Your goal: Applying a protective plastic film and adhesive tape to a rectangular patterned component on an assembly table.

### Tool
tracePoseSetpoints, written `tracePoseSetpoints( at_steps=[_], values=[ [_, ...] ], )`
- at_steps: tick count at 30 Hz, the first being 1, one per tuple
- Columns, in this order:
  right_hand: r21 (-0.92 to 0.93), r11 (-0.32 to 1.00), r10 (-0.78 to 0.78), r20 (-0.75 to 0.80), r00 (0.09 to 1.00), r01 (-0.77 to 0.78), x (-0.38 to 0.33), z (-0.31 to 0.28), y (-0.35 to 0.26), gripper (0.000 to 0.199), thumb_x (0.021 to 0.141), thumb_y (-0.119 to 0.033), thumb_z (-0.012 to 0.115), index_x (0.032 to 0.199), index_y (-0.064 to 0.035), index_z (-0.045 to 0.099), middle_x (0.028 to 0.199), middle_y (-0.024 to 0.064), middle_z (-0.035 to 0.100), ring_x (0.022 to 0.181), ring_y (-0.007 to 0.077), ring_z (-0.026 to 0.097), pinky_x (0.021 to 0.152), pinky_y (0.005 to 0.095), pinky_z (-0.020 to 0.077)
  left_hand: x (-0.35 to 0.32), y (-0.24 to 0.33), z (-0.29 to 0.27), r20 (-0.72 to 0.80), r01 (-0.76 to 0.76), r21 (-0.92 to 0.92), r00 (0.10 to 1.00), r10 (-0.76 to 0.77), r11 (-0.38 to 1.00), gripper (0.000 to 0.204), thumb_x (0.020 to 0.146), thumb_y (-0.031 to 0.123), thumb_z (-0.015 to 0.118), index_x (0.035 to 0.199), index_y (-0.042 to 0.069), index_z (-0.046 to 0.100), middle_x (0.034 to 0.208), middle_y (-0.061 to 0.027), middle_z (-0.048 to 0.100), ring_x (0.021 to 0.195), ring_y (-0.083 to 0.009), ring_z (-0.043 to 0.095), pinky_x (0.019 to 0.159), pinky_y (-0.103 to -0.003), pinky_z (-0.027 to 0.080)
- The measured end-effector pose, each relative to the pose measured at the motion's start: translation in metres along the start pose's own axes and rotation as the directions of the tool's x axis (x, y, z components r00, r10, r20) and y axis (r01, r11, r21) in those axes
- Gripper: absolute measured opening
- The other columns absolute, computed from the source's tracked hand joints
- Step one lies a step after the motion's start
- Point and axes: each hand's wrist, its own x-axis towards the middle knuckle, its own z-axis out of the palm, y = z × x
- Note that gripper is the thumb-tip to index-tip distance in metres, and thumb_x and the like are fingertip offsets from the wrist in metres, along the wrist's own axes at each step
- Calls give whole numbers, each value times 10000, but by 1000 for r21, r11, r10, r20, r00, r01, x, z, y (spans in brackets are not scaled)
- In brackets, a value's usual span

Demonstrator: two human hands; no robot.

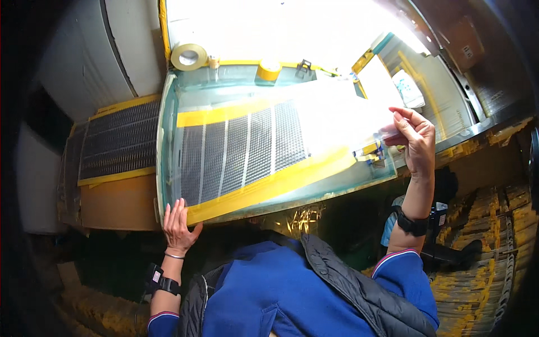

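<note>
A dark sheet patterned in a fine grid (247,151), split by pale stripes, lies on the glass-topped worktable (331,188). Yellow tape bands (269,188) run along its near and far edges. My left hand (179,227) rests with fingers stretched at the near left corner of the sheet, by the end of the tape. At the right, my right hand (414,140) pinches the edge of a clear film (359,121), raised above the table. Strong glare hides much of the film and where it meets the sheet.
Along the back rim stand a large tape roll (189,57), a yellow tape roll (269,70) and a small black clip (304,67). More gridded sheets (120,140) lie on a cardboard box (118,205) at left. Stacked yellow-edged pieces (477,269) fill the lower right.
</note>
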Motion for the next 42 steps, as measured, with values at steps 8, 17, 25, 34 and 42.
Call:
tracePoseSetpoints(
  at_steps=[8, 17, 25, 34, 42],
  values=[
    [168, 981, -72, -133, 988, 94, 6, -42, -47, 242, 913, -115, 544, 1119, -9, 614, 799, 109, 695, 634, 140, 679, 540, 210, 556, 48, -27, -78, -265, -52, -279, 964, -25, 959, 155, 885, 149, 551, 933, 12, 607, 959, -113, 626, 953, -273, 609, 971, -443, 429],
    [596, 791, 174, -1, 985, -139, 88, -43, -24, 417, 885, 23, 501, 1273, 127, 389, 1206, 254, 529, 1099, 281, 572, 957, 289, 494, 212, -123, -196, -125, 149, -883, 840, -528, 446, 254, 876, 53, 592, 1126, 32, 549, 1067, -37, 574, 959, -96, 532, 847, -237, 434],
    [786, 492, 560, 43, 827, -374, 132, 13, 212, 382, 898, 78, 379, 1250, 200, 294, 1229, 326, 438, 1110, 410, 527, 966, 402, 494, 209, -158, -32, 327, 591, -774, 679, -658, 225, 162, 829, 74, 676, 978, 64, 614, 830, 36, 636, 674, -16, 542, 572, -154, 396],
    [-227, 973, -49, -82, 995, 29, 174, 97, 288, 356, 820, -144, 679, 1125, 15, 589, 1096, 114, 637, 1013, 189, 600, 874, 285, 462, 190, -211, 66, -39, 518, -254, 838, -544, 817, 429, 798, 58, 691, 1205, 24, 562, 980, -43, 613, 806, -96, 550, 736, -231, 452],
    [-437, 855, 174, 749, 639, 279, 224, 208, 255, 580, 634, -188, 827, 1129, -21, 576, 1106, 110, 591, 1056, 232, 560, 945, 331, 430, 263, -142, 68, 350, 261, -352, 927, -132, 899, 714, 537, 116, 814, 1196, 29, 552, 1130, -99, 539, 1053, -229, 525, 930, -315, 399]
  ],
)
